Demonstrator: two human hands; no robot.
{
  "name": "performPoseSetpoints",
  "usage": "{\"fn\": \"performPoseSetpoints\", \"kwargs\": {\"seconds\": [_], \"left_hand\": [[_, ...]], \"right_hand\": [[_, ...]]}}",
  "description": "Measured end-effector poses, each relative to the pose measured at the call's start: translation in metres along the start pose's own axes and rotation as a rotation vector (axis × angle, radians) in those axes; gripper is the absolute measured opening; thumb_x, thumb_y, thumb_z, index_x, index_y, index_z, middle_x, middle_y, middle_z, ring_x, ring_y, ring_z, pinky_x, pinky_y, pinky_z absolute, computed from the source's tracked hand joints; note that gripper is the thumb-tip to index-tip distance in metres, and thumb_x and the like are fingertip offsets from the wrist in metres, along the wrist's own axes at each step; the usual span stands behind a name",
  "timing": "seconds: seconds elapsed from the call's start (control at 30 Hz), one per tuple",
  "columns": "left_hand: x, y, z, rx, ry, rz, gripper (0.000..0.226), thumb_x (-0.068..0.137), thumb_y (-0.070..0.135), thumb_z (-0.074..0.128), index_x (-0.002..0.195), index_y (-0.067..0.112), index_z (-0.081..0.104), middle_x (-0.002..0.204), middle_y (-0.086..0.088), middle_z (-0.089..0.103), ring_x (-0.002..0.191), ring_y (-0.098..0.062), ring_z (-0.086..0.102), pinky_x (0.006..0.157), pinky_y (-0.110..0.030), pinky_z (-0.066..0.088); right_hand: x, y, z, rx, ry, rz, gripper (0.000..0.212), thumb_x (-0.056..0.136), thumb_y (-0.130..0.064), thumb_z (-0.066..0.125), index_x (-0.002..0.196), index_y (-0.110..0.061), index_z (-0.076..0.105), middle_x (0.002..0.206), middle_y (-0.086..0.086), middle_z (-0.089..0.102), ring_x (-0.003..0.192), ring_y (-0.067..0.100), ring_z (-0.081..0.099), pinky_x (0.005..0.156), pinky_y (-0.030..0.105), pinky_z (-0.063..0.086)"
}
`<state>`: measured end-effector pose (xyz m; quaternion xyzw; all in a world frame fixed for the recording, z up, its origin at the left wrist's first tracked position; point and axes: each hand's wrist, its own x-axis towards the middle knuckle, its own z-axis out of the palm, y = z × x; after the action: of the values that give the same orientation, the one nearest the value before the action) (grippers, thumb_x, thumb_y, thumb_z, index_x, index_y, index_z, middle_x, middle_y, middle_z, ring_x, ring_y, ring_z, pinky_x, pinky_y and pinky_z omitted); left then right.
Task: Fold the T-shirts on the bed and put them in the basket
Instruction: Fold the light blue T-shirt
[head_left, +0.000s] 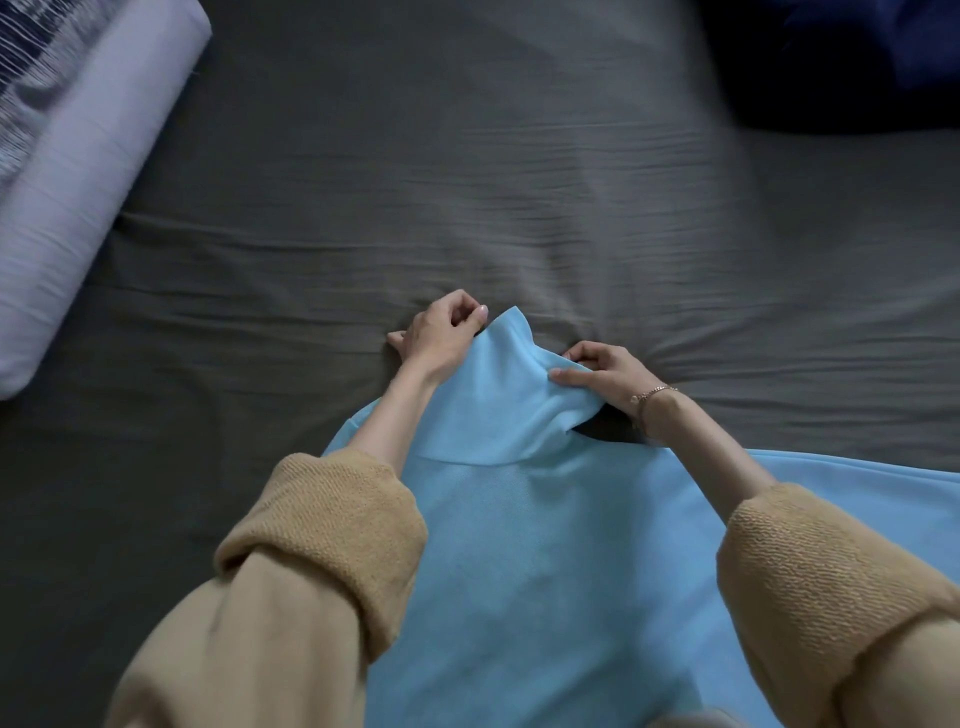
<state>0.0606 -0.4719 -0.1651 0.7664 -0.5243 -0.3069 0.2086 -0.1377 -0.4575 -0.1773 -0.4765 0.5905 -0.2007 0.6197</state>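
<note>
A light blue T-shirt (545, 561) lies spread on the dark grey bed sheet (467, 182), reaching from the middle of the view to the bottom edge. Its far part is lifted off the sheet in a raised fold. My left hand (441, 335) pinches the far left edge of that fold with curled fingers. My right hand (605, 374) pinches the fold's right side between thumb and fingers, a bracelet on its wrist. Both forearms wear rolled-up tan sleeves. No basket is in view.
A white pillow (78, 182) with a dark patterned cloth on it lies at the left edge. A dark navy fabric heap (852, 62) sits at the top right corner. Wrinkled grey sheet stretches between them.
</note>
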Motion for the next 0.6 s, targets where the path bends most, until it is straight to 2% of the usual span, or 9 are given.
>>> {"fn": "performPoseSetpoints", "kwargs": {"seconds": [0.1,0.2,0.3,0.37,0.5,0.53,0.6], "left_hand": [[-0.002,0.001,0.0,-0.034,-0.095,-0.022,0.039,0.085,0.064,0.049,0.078,0.027,0.059,0.075,0.014,0.056,0.09,-0.011,0.053,0.099,-0.042,0.016],[-0.001,-0.001,0.002,0.02,-0.09,0.025,0.028,0.083,0.055,0.06,0.076,0.028,0.058,0.068,0.013,0.046,0.081,-0.009,0.048,0.093,-0.04,0.022],[-0.001,0.0,0.009,0.028,-0.032,0.013,0.024,0.087,0.05,0.057,0.079,0.027,0.056,0.067,0.011,0.043,0.082,-0.01,0.047,0.094,-0.041,0.022],[-0.002,0.002,0.011,0.016,-0.001,0.002,0.024,0.089,0.05,0.054,0.081,0.027,0.054,0.068,0.01,0.042,0.085,-0.011,0.047,0.089,-0.039,0.02],[-0.002,0.001,0.016,0.051,0.05,0.002,0.024,0.091,0.051,0.05,0.084,0.028,0.052,0.075,0.01,0.045,0.088,-0.011,0.048,0.085,-0.037,0.018],[-0.002,0.001,0.017,0.059,0.049,-0.001,0.024,0.09,0.052,0.05,0.084,0.028,0.052,0.074,0.01,0.044,0.087,-0.011,0.048,0.086,-0.038,0.02],[-0.002,0.001,0.016,0.071,0.036,-0.006,0.025,0.091,0.052,0.048,0.086,0.028,0.05,0.077,0.01,0.045,0.087,-0.012,0.048,0.091,-0.039,0.022]], "right_hand": [[-0.002,0.004,0.001,0.0,0.018,-0.017,0.02,0.078,-0.017,0.075,0.071,-0.02,0.056,0.075,0.003,0.062,0.073,0.018,0.054,0.077,0.032,0.043],[-0.005,0.004,0.0,-0.002,0.008,-0.023,0.024,0.073,-0.023,0.079,0.074,-0.021,0.055,0.074,0.0,0.064,0.073,0.015,0.056,0.076,0.031,0.045],[-0.007,0.005,-0.003,0.012,-0.004,-0.042,0.033,0.07,-0.009,0.08,0.076,-0.02,0.05,0.068,-0.001,0.057,0.068,0.015,0.051,0.07,0.029,0.043],[-0.008,0.006,-0.005,0.027,-0.026,-0.072,0.038,0.07,0.002,0.078,0.078,-0.019,0.047,0.067,0.001,0.05,0.065,0.015,0.046,0.066,0.027,0.041],[-0.012,0.006,-0.005,0.057,-0.04,-0.097,0.044,0.066,0.009,0.077,0.082,-0.019,0.046,0.054,-0.01,0.049,0.05,0.005,0.047,0.057,0.02,0.044],[-0.014,0.007,-0.006,0.079,-0.031,-0.103,0.045,0.066,0.01,0.077,0.083,-0.018,0.046,0.054,-0.011,0.051,0.05,0.004,0.049,0.057,0.019,0.045],[-0.02,0.004,-0.01,0.196,-0.023,-0.119,0.044,0.067,0.008,0.077,0.081,-0.018,0.044,0.066,-0.007,0.058,0.06,0.006,0.055,0.065,0.021,0.049]]}}
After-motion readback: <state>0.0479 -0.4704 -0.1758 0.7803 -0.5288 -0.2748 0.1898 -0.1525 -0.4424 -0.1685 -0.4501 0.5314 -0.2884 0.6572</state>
